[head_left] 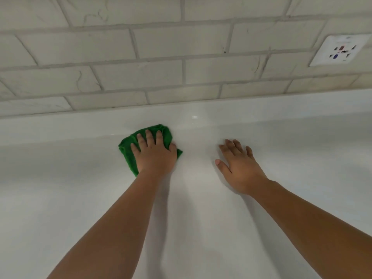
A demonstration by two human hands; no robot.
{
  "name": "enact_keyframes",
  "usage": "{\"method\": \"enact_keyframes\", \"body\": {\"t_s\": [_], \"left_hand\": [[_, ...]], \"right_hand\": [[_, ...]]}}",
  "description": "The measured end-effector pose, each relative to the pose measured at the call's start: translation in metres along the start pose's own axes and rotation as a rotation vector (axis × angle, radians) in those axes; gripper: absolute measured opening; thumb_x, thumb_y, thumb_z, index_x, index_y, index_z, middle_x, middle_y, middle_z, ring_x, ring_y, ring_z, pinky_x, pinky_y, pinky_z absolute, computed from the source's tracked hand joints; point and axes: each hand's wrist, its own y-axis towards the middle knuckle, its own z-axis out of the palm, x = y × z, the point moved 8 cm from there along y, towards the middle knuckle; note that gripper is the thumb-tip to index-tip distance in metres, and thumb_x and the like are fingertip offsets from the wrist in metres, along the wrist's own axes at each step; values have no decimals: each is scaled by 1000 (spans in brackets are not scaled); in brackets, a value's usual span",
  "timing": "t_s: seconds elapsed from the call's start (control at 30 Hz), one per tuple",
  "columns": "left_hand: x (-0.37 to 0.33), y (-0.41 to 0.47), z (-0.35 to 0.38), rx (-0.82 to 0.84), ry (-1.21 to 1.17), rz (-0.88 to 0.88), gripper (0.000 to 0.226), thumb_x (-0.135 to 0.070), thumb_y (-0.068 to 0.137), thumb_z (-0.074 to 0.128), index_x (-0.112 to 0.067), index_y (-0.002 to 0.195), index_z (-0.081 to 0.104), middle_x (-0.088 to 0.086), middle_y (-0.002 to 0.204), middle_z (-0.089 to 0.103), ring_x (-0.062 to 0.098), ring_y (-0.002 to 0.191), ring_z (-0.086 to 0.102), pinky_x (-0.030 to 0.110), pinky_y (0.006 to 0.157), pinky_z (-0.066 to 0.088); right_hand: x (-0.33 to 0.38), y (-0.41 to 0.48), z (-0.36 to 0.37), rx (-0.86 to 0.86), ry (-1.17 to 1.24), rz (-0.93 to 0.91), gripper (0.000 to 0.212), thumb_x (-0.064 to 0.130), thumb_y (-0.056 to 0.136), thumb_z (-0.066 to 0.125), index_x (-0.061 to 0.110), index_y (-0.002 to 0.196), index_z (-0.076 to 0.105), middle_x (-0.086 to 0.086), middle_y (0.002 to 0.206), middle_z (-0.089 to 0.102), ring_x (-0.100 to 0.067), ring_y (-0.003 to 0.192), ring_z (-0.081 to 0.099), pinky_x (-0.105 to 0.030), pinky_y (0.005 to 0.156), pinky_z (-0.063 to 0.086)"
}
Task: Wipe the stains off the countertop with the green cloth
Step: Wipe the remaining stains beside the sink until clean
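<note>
Wall point(181, 43) at the back: off-white rectangular tiles in a brick pattern, with grey grout lines point(183, 71) between them. Several tiles show faint hairline veins. A small dark speck point(224, 51) sits on one tile right of centre. A white socket plate point(340, 50) is set into the tiles at upper right, with dark slots and red and blue marks.

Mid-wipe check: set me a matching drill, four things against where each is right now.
Things:
1 crumpled green cloth
2 left hand
3 right hand
4 white wall socket plate

Places:
a flat on the bare white countertop
b on the pale brick-tile wall, upper right
c pressing down on the cloth
d under a palm

Pairs: 1-d, 2-c, 3-a, 4-b.
</note>
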Motion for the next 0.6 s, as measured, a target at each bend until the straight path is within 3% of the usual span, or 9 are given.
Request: {"method": "enact_keyframes", "body": {"t_s": [0.1,0.37,0.6], "left_hand": [[-47,-4,5,9,1,40,74,-61,99,11,-23,161,1,12,169,-4,36,154,-5,59,122,-2],[-155,-18,22,64,12,237,72,-61,99,12,-27,161,0,7,169,-8,35,154,-9,59,121,-6],[-125,-43,19,21,3,353,65,-61,100,14,-37,160,7,-6,169,2,23,155,-1,49,124,-1]], "right_hand": [[-18,3,-3,2,11,-11,94,67,79,-10,22,159,11,-1,168,1,-18,154,-8,-45,124,-4],[-40,3,-8,1,-18,-66,91,64,82,-9,21,158,17,-4,168,6,-21,154,-2,-47,124,3],[-44,2,-8,43,-45,-89,94,62,78,-14,21,160,10,-2,168,-2,-19,154,-7,-45,124,0]]}}
